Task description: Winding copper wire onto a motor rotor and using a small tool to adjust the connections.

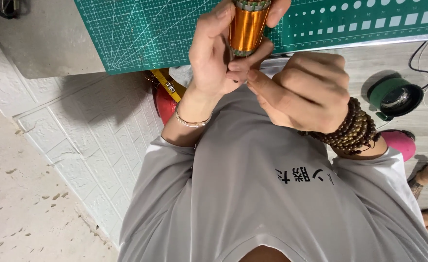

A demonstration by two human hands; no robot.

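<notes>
My left hand, with a thin silver bracelet on its wrist, is shut around a cylinder wound with copper-coloured wire and holds it upright in front of my chest. The cylinder's near end has a dark cap. My right hand, with dark wooden bead bracelets on its wrist, is curled shut. Its fingertips pinch together just under the near end of the copper coil and touch my left fingers. Whether a fine wire sits in that pinch I cannot see.
A green cutting mat lies on a grey metal table beyond my hands. Below are a yellow tape measure, a red object, a green round container, a pink object, a black cable and a white textured wall panel.
</notes>
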